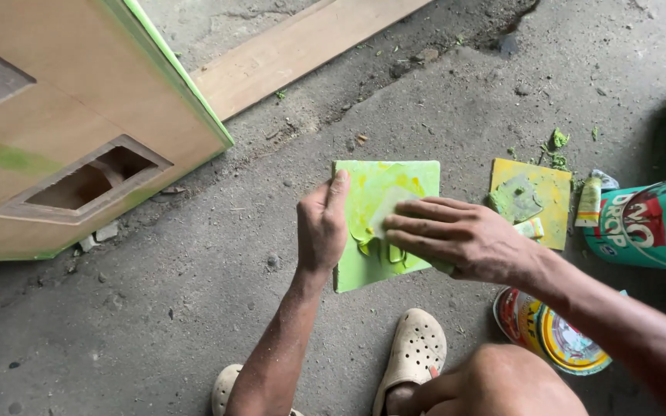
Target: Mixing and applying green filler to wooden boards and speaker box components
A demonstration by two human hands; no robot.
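A square green board (368,185) smeared with green and yellow putty lies on the concrete floor. My left hand (321,223) grips its left edge, thumb on top. My right hand (452,235) presses a thin flat scraper (391,206) down into the wet green putty on the board, fingers flat over the blade. Most of the scraper is hidden under those fingers.
A second yellow board (543,185) with a putty-caked scraper lies to the right, beside a small tube (589,202) and a large green tin (649,223) on its side. A round lid (556,339) sits by my knee. A wooden panel (63,115) with rectangular cutouts stands left; a plank (294,50) lies behind.
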